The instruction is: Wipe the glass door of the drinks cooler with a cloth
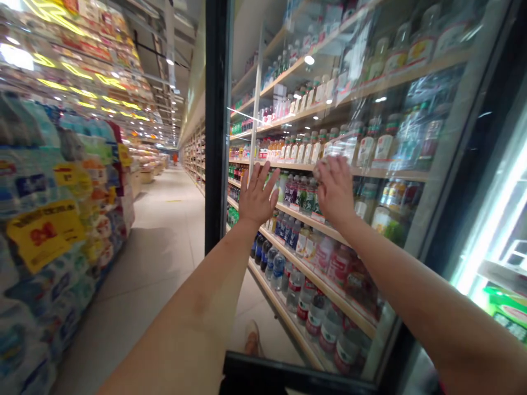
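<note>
A large glass door with a dark frame stands in front of me. My left hand is raised against or close to the glass, its fingers spread and nothing in them. To its right, my right hand is at the glass with its fingers bent and blurred. A small pale, crumpled-looking thing shows by its fingers and thumb; what it is, I cannot make out. Behind the hands, rows of bottles on wooden-edged shelves show in the glass.
The door's dark left frame borders a long pale aisle floor. Stacked packaged goods with a yellow price sign line the left. A bright light strip glows at right. A shoe appears low in the glass.
</note>
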